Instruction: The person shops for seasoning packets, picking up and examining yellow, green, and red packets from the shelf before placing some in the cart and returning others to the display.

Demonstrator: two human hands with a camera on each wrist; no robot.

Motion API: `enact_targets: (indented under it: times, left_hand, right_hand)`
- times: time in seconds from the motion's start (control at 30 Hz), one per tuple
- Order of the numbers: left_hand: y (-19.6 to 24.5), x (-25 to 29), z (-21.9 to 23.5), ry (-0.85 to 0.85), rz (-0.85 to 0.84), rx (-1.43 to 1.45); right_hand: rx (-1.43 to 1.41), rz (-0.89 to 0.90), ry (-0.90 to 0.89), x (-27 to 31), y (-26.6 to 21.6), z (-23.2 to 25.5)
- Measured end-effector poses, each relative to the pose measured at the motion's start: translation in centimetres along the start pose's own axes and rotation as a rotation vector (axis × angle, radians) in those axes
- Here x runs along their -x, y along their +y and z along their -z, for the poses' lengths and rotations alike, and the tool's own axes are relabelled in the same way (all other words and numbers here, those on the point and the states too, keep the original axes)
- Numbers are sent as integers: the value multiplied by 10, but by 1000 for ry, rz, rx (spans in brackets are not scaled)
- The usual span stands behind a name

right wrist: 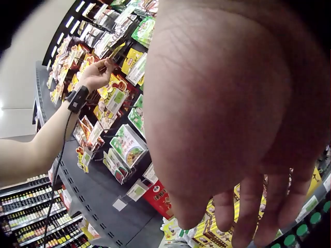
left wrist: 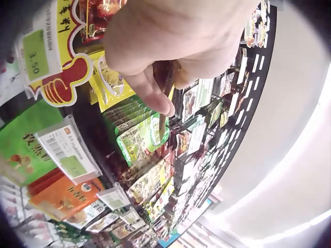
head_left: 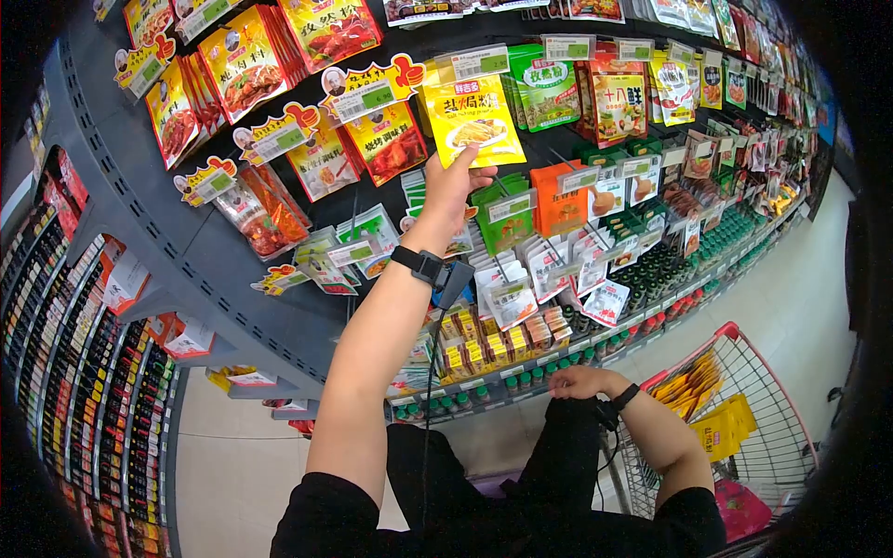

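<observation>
My left hand pinches a yellow seasoning packet by its lower edge, thumb on the printed front, in front of the hanging rack. In the left wrist view the packet appears nearly edge-on between thumb and fingers. Behind it, more yellow packets hang on the rack. Low down by the knee, my right hand holds nothing; its fingers hang loosely in the right wrist view.
Green packets, orange packets and price tags surround the left hand. Small boxes and green-capped jars line the lower shelf. A shopping cart at right carries yellow packets. Bottle shelves stand at left.
</observation>
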State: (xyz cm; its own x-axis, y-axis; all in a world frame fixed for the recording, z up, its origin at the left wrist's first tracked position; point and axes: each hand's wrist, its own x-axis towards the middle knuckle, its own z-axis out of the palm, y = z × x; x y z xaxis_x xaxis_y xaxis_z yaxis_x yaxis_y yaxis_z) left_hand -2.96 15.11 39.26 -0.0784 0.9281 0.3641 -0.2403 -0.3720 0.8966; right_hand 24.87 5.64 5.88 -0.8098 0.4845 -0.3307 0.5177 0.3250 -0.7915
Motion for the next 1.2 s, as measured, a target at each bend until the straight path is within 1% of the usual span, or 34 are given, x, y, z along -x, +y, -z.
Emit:
enact_targets:
  times: [0.13, 0.23, 0.33, 0.4, 0.43, 0.53, 0.63, 0.73, 0.83, 0.93, 1.03, 1.13, 1.2]
  left_hand:
    - [4, -8, 2, -6, 9, 26]
    - [8, -15, 4, 5, 43, 93]
    - [6, -29, 9, -17, 110, 253]
    - [6, -30, 10, -28, 156, 409]
    - [5, -29, 11, -64, 147, 422]
    - [3, -29, 13, -88, 174, 533]
    - [4, -29, 11, -56, 192, 620]
    - [2, -33, 11, -117, 176, 698]
    - [2, -33, 6, -99, 193, 743]
    - [-1, -29, 1, -136, 212, 762]
    - [-2, -24, 1, -116, 286, 771]
    - [10, -9, -12, -2, 292, 763]
    - [14, -6, -15, 40, 280, 747]
  right_hand:
    - [11, 5, 30, -5, 12, -5]
    - [11, -32, -12, -6, 7, -2]
    - [47, 55, -31, -14, 25, -7]
    - [63, 1, -50, -12, 22, -7]
    - [72, -26, -61, -12, 21, -6]
    - [-12, -30, -85, -8, 11, -5]
    - [23, -21, -68, -7, 10, -5]
    - [59, -64, -68, -5, 5, -3]
    - [96, -53, -59, -5, 6, -4]
    - [115, -24, -45, -6, 15, -7]
    - [114, -15, -43, -9, 21, -9]
    - [154, -21, -48, -9, 13, -8]
    - [161, -27, -50, -10, 14, -9]
